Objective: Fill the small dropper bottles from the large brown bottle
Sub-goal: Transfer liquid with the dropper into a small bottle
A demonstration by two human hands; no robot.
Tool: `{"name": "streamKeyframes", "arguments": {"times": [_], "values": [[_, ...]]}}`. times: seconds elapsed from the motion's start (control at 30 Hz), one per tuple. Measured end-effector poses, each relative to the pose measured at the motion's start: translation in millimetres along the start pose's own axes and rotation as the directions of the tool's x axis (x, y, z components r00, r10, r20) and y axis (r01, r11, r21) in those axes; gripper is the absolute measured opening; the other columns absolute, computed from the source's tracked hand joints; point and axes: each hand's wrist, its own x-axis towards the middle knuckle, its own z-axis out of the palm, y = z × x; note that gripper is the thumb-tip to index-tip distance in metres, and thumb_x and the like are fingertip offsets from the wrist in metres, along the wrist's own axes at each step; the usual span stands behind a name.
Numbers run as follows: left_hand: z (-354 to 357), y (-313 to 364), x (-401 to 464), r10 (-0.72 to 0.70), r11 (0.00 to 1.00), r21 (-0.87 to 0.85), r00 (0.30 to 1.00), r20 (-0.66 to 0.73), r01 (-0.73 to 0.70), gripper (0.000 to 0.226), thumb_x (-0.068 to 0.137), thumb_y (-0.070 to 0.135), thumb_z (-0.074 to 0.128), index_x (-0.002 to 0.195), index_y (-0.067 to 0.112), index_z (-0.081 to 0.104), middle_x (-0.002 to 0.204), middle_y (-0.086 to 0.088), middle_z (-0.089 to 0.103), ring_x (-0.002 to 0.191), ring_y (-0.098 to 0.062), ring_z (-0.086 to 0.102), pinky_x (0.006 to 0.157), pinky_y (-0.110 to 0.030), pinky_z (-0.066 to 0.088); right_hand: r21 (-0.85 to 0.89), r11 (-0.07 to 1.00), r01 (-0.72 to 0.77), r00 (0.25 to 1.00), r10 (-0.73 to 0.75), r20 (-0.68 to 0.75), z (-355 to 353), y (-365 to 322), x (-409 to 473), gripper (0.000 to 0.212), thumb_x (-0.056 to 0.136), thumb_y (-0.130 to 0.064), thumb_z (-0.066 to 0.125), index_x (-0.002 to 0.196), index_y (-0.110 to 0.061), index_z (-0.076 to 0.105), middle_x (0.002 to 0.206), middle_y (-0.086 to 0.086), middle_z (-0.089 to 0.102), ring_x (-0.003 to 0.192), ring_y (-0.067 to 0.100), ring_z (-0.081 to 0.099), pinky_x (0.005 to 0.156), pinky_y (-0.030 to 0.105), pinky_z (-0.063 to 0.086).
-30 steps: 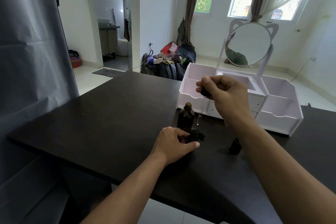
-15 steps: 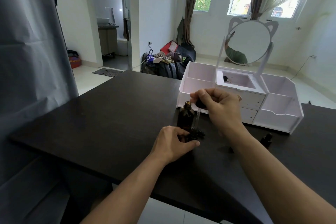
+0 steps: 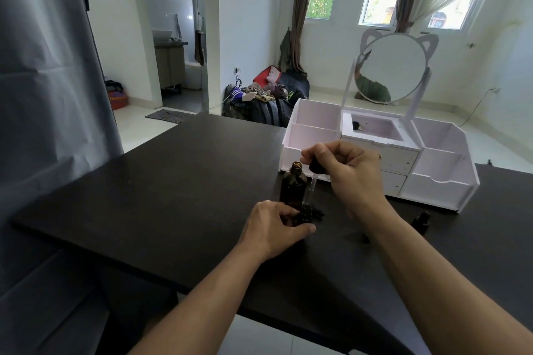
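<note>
While right hand (image 3: 350, 173) pinches black rubber bulb of glass dropper pipette (image 3: 313, 180), tip sits at mouth of small dark dropper bottle (image 3: 305, 214) on dark desk (image 3: 173, 196); left hand (image 3: 274, 229) grips that bottle. Large brown glass bottle (image 3: 293, 186) stands uncapped just behind. Filling looks mid-way; second small dark bottle (image 3: 420, 221) at right looks still to do, fill levels unreadable. Versus a second ago: pipette lower, tip down from mid-air to bottle mouth; left grip unchanged.
</note>
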Motion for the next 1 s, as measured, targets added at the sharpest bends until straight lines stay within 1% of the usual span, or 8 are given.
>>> {"name": "streamKeyframes", "arguments": {"times": [0.17, 0.33, 0.47, 0.63, 0.77, 0.83, 0.9, 1.0], "values": [[1.0, -2.0, 1.3, 0.005, 1.0, -0.007, 1.0, -0.003, -0.005, 0.037, 0.073, 0.047, 0.079, 0.101, 0.023, 0.074, 0.081, 0.008, 0.067, 0.075, -0.002, 0.063, 0.065, -0.017, 0.048, 0.051, 0.999, 0.013, 0.999, -0.011, -0.037, -6.5, -9.0, 4.0, 0.009, 0.092, -0.015, 0.065, 0.087, -0.014, 0.073, 0.084, 0.005, 0.076, 0.083, 0.02, 0.074, 0.079, 0.032, 0.059], [1.4, -4.2, 2.1, 0.032, 0.999, -0.035, 0.999, -0.007, -0.033, 0.036, 0.072, 0.048, 0.08, 0.096, 0.021, 0.076, 0.076, 0.009, 0.068, 0.071, -0.002, 0.063, 0.067, -0.019, 0.05, 0.079, 0.994, 0.077, 0.991, -0.068, -0.112, -8.8, -27.4, 19.0, 0.009, 0.093, -0.017, 0.064, 0.09, -0.014, 0.072, 0.088, 0.006, 0.075, 0.085, 0.021, 0.074, 0.082, 0.033, 0.059], [3.1, -6.1, 2.6, 0.029, 0.999, -0.028, 1.0, 0.0, -0.029, 0.038, 0.071, 0.05, 0.079, 0.097, 0.022, 0.075, 0.079, 0.011, 0.069, 0.074, 0.001, 0.064, 0.072, -0.02, 0.052, 0.11, 0.985, 0.131, 0.981, -0.113, -0.156, -4.4, -41.6, 34.1, 0.01, 0.093, -0.017, 0.064, 0.089, -0.016, 0.072, 0.087, 0.006, 0.075, 0.085, 0.022, 0.073, 0.081, 0.031, 0.059], [3.3, -5.5, 2.8, 0.036, 0.999, -0.004, 0.999, 0.005, -0.036, 0.041, 0.073, 0.05, 0.078, 0.101, 0.021, 0.075, 0.085, 0.009, 0.07, 0.078, 0.0, 0.064, 0.077, -0.021, 0.054, 0.134, 0.983, 0.124, 0.981, -0.101, -0.168, 8.0, -43.2, 46.8, 0.011, 0.093, -0.017, 0.065, 0.085, -0.016, 0.072, 0.083, 0.001, 0.075, 0.08, 0.018, 0.074, 0.076, 0.027, 0.058], [2.4, -3.7, 3.6, -0.011, 1.0, -0.003, 1.0, 0.017, 0.011, 0.042, 0.072, 0.051, 0.078, 0.1, 0.02, 0.074, 0.082, 0.008, 0.068, 0.076, -0.002, 0.063, 0.074, -0.022, 0.052, 0.104, 0.99, 0.096, 0.988, -0.082, -0.134, 15.5, -31.9, 46.7, 0.01, 0.093, -0.016, 0.065, 0.086, -0.016, 0.072, 0.085, 0.005, 0.075, 0.082, 0.021, 0.074, 0.08, 0.03, 0.059], [1.3, -2.2, 3.1, -0.031, 1.0, 0.002, 0.999, 0.011, 0.031, 0.041, 0.072, 0.051, 0.078, 0.101, 0.021, 0.074, 0.081, 0.009, 0.066, 0.075, -0.002, 0.062, 0.068, -0.019, 0.047, 0.072, 0.995, 0.065, 0.993, -0.058, -0.1, 17.9, -23.1, 43.7, 0.01, 0.093, -0.017, 0.064, 0.086, -0.02, 0.071, 0.088, 0.007, 0.075, 0.085, 0.021, 0.074, 0.083, 0.033, 0.059], [0.6, -1.5, 1.9, -0.043, 0.999, -0.001, 0.999, 0.002, 0.043, 0.04, 0.072, 0.05, 0.079, 0.101, 0.023, 0.074, 0.08, 0.01, 0.065, 0.074, -0.002, 0.061, 0.065, -0.018, 0.044, 0.021, 1.0, 0.023, 0.999, -0.022, -0.045, 19.9, -12.6, 39.8, 0.011, 0.093, -0.019, 0.064, 0.085, -0.023, 0.07, 0.09, 0.008, 0.075, 0.087, 0.021, 0.073, 0.086, 0.036, 0.059], [0.2, -0.6, -0.8, -0.043, 0.999, -0.026, 0.999, -0.001, 0.043, 0.042, 0.071, 0.05, 0.079, 0.102, 0.023, 0.074, 0.08, 0.01, 0.066, 0.075, -0.003, 0.063, 0.066, -0.019, 0.048, -0.053, 0.998, -0.044, 0.998, 0.046, 0.036, 21.3, 5.3, 33.4, 0.009, 0.093, -0.02, 0.064, 0.092, -0.019, 0.072, 0.094, 0.007, 0.075, 0.091, 0.019, 0.072, 0.09, 0.041, 0.058]]}}
